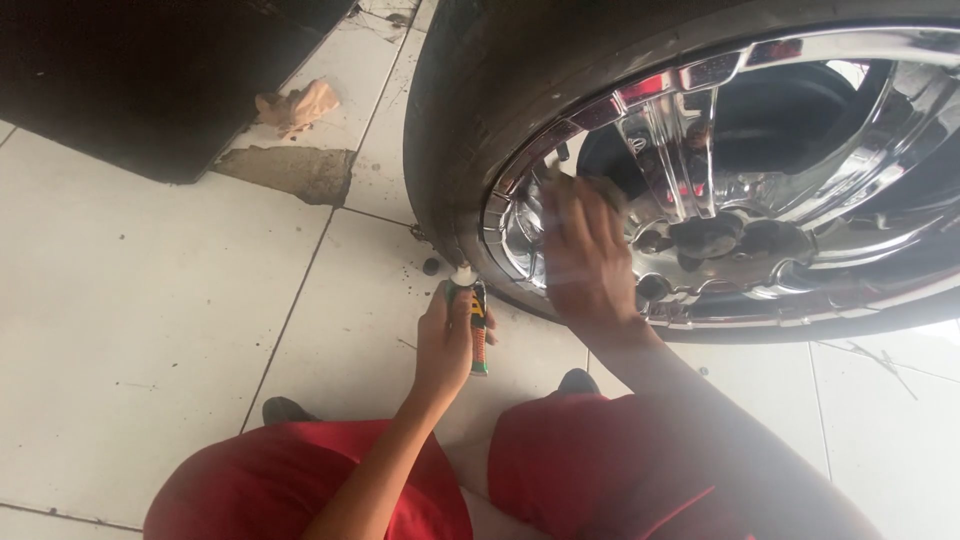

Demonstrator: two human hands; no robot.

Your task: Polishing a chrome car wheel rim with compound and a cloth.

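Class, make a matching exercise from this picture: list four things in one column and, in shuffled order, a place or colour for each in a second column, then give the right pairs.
Column one:
1. left hand
2. right hand
3. crumpled rag
4. trousers

Column two:
A. red
B. lying on the floor tiles beside a dark mat
C. pressed against the chrome wheel rim
D. holding a small tube near the tyre

Pairs: 1-D, 2-C, 3-B, 4-A

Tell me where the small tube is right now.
In the head view the small tube is upright in the left hand, low and left of centre, just below the tyre and above the white floor tiles.
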